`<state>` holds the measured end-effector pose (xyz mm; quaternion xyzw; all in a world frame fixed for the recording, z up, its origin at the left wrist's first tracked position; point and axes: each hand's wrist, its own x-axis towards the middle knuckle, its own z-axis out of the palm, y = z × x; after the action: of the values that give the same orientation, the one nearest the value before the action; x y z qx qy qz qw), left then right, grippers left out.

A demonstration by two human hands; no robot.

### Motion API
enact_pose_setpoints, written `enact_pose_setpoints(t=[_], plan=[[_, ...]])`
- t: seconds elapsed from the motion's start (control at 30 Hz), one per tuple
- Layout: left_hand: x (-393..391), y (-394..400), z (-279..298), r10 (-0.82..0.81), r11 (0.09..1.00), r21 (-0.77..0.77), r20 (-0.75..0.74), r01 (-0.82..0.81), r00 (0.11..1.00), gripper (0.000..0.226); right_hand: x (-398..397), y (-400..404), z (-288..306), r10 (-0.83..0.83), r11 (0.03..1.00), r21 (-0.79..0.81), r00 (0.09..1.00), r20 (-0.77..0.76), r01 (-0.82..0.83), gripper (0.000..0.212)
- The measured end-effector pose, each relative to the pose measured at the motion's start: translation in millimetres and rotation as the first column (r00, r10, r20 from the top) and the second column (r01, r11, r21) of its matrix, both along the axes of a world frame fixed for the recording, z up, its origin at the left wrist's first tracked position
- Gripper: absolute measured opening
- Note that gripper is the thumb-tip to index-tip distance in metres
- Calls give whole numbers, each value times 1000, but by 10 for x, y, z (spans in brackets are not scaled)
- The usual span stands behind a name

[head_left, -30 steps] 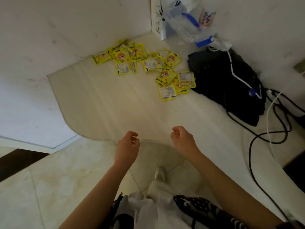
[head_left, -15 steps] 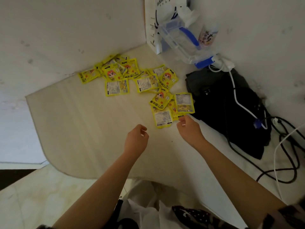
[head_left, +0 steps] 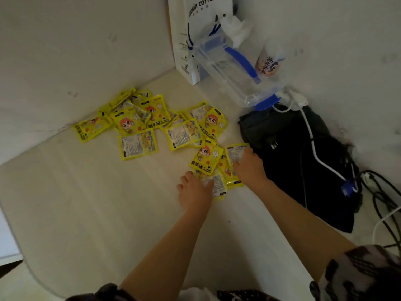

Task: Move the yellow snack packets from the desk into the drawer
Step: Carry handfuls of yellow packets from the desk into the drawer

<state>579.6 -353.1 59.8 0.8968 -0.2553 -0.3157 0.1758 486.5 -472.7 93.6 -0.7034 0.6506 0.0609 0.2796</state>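
Several yellow snack packets (head_left: 137,146) lie scattered on the pale wooden desk (head_left: 86,203), most of them towards the back corner. A small overlapping group sits nearest to me. My left hand (head_left: 193,193) rests on the near packet (head_left: 218,185) of that group, fingers spread over its left edge. My right hand (head_left: 249,166) lies on the white-labelled packet (head_left: 235,153) beside the black bag, its fingers laid over the packet. A packet with a cartoon face (head_left: 207,158) lies between the two hands. No drawer is in view.
A black bag (head_left: 303,161) with a white cable (head_left: 312,146) across it lies just right of my right hand. Behind stand a clear plastic container with blue clips (head_left: 227,72), a white coffee paper bag (head_left: 191,29) and a cup (head_left: 270,61). Black cables (head_left: 386,196) tangle at far right.
Both hands have moved forward from the desk's front edge onto the nearest packets. The view has moved closer over the desk.
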Motion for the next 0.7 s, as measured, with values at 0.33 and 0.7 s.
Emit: enact_pose_setpoints(t=[0.33,0.7], plan=[[-9,-110,-102,-38,993,117,142,21,989,63,60,-88,-160,0,999,-31,984,-178,-5,66],[512,172,-53,-73,987,133,-142,92,987,31,75,-108,-184,-167,986,28,983,70,165,101]])
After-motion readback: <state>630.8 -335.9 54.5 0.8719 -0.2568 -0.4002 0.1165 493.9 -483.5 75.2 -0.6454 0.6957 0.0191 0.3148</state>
